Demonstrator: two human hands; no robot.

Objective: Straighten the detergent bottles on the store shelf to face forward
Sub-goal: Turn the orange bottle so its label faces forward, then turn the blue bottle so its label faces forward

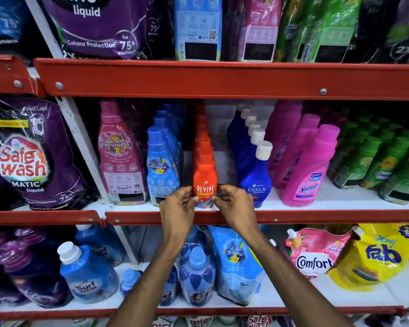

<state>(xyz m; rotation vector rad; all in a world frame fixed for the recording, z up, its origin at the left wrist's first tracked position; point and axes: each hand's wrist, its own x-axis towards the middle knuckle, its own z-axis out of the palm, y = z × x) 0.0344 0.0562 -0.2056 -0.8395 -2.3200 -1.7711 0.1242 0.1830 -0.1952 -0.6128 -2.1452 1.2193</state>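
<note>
Red metal shelf rails point(222, 79) with bolted fronts ran across the view in three tiers, carried by a white slanted upright point(80, 138) at the left. The shelf boards point(340, 199) were white, and the rear of the middle tier lay in shadow under even indoor light.

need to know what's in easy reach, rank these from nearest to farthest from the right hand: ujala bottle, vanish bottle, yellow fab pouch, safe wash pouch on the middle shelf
1. Ujala bottle, just right of the right hand.
2. Vanish bottle, further right, same shelf.
3. Yellow Fab pouch and Safe Wash pouch, on opposite sides; too close to call.
</note>
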